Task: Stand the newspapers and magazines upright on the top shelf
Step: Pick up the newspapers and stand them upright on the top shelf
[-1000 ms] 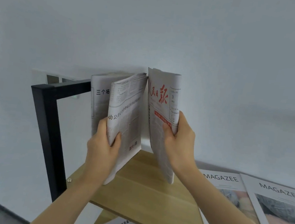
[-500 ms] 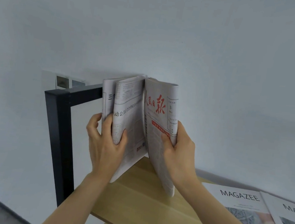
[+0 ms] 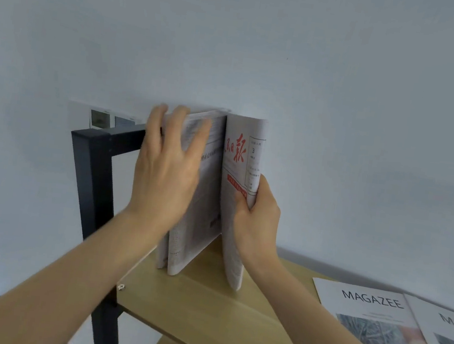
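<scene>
Pale wood forms the top shelf [image 3: 203,311], which is carried by a black metal frame [image 3: 91,172] against a white wall [image 3: 345,86]. Nearest on the shelf, to the right of the newspapers, two magazines [image 3: 378,324] titled MAGAZEE are laid flat, overlapping. Farther in, by the frame, three folded newspapers are stood on their lower edges. The red-masthead newspaper [image 3: 243,156], grey print on white with a red title and red bar, is pinched at its right edge by the right hand [image 3: 257,221], thumb on the front. The two grey-print newspapers [image 3: 196,225] left of it are pressed flat by the left hand [image 3: 166,170], fingers spread and straight. Behind the frame, a wall switch plate [image 3: 109,120] is seen.
</scene>
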A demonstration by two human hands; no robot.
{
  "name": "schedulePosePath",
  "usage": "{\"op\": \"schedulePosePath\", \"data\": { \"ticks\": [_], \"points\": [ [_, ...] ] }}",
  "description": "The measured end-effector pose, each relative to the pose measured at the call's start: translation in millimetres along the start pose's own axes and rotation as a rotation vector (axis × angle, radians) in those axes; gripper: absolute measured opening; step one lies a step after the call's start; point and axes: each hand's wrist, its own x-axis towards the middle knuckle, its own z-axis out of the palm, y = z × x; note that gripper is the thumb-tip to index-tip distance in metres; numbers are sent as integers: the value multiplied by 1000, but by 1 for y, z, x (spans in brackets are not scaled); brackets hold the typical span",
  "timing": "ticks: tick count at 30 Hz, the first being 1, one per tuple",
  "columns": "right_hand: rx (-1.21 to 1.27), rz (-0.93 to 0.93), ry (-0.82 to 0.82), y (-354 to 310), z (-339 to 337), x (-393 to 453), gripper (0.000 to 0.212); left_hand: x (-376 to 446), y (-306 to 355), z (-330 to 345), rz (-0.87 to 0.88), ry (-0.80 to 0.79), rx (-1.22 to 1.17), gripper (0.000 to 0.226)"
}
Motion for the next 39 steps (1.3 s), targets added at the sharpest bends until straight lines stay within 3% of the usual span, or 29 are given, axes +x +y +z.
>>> {"op": "schedulePosePath", "data": {
  "ticks": [3, 8, 13, 16, 21, 26, 39],
  "points": [
    [-8, 11, -11, -3, 12, -2, 36, 32, -13, -17, 35, -112, -99, 69],
    [29, 14, -42, -8, 35, -4, 34, 64, -28, -31, 63, -251, -282, 32],
    [59, -47, -34, -2, 60, -15, 36, 66, -29, -45, 107, -329, -449, 41],
    [39, -80, -136, 4, 69, -18, 51, 65, -29, -51, 107, -402, -457, 29],
    [-136, -190, -275, 16, 65, -19, 97, 64, -31, -55, 60, -382, -460, 14],
    [-292, -134, -406, 37, 60, -29, 132, 60, -28, -62, 49, -388, -434, 18],
    [-244, -62, -455, 46, 63, -20, 135, 54, -20, -46, -33, -264, -386, 17]
  ]
}}
